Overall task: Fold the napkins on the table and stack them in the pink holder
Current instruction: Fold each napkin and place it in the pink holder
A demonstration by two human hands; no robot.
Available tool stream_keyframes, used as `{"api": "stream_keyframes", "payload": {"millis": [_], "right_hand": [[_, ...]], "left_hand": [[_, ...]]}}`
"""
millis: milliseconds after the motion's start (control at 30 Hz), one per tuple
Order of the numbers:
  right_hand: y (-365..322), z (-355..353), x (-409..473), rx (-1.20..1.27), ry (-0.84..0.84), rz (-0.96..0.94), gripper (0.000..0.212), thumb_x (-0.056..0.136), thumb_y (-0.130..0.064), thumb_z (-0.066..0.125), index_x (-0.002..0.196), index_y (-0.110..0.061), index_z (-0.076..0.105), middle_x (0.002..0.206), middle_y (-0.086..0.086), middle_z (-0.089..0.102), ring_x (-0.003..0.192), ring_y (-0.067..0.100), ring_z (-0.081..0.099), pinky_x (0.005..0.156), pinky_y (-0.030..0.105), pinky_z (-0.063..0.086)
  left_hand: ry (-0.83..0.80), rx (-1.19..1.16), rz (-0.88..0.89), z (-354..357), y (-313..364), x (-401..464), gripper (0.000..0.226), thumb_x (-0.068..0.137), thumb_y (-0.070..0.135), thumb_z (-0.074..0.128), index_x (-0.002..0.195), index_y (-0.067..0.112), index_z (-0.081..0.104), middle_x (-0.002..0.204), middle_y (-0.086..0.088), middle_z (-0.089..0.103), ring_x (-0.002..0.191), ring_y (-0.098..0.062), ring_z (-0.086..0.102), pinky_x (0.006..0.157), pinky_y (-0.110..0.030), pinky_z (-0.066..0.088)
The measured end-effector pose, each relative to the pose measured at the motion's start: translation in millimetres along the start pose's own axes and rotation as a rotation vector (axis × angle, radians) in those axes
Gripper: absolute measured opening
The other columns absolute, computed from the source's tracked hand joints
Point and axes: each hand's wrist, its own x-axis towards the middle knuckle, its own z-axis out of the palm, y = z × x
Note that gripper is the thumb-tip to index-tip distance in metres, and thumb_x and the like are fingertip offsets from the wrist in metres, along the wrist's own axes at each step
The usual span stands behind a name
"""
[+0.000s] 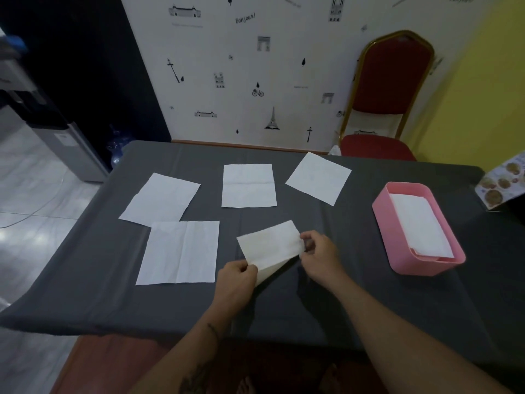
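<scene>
Both hands (279, 261) pinch a folded napkin (270, 245); wallpaper (245, 18) reads "Bonjour!"

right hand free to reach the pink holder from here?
Probably yes on path: only bare dark tablecloth lies between the right hand and the pink holder. But that hand pinches the half-folded napkin with the left hand, so it isn't free yet.

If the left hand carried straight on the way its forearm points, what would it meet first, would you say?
The left hand points up the table and slightly right. Beyond the napkin already in its grip, the next thing in that line looks to be the middle flat napkin, with bare cloth between; depth is hard to judge.
</scene>
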Motion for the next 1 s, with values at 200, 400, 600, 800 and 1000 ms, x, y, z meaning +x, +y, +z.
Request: {"api": "stream_keyframes", "payload": {"millis": [200,400,600,800,1000], "right_hand": [[-4,4,-9,-0.412,-0.155,-0.205,0.055,0.077,-0.005,0.057,0.125,-0.031,0.055,0.119,-0.006,0.039,0.114,0.017,0.038,0.090,0.029,0.042],[1,9,-8,-0.535,-0.059,-0.284,0.024,0.086,-0.012,0.063,0.104,-0.026,0.063,0.116,-0.004,0.044,0.110,0.019,0.042,0.084,0.029,0.046],[3,5,-6,-0.530,-0.115,-0.283,0.035,0.084,-0.011,0.063,0.116,-0.025,0.059,0.118,-0.004,0.045,0.112,0.017,0.041,0.091,0.029,0.045],[8,0,-8,-0.472,-0.137,-0.264,0.044,0.083,-0.007,0.061,0.124,-0.022,0.058,0.120,-0.004,0.045,0.115,0.017,0.041,0.095,0.029,0.044],[10,6,-16,-0.372,-0.092,-0.226,0.044,0.084,-0.003,0.057,0.123,-0.022,0.058,0.120,-0.003,0.047,0.115,0.017,0.043,0.095,0.028,0.043]], "left_hand": [[0.124,0.084,-0.099,-2,-7,2,0.012,0.089,0.024,0.053,0.086,0.012,0.056,0.080,-0.001,0.058,0.069,-0.010,0.051,0.060,-0.026,0.039],[0.097,0.218,0.095,2,-11,2,0.058,0.080,0.034,0.067,0.129,0.026,0.037,0.124,0.001,0.050,0.111,-0.019,0.051,0.095,-0.037,0.048],[0.054,0.696,0.306,13,-15,-2,0.055,0.076,0.050,0.063,0.123,0.038,0.039,0.144,0.000,0.020,0.135,-0.026,0.018,0.112,-0.044,0.022],[-0.010,0.926,0.407,17,-15,1,0.039,0.084,0.053,0.055,0.116,0.031,0.055,0.134,0.001,0.037,0.132,-0.024,0.025,0.112,-0.049,0.016],[-0.044,0.932,0.475,21,-13,1,0.027,0.091,0.039,0.048,0.111,0.023,0.057,0.119,-0.001,0.049,0.115,-0.021,0.040,0.108,-0.047,0.025]]}}
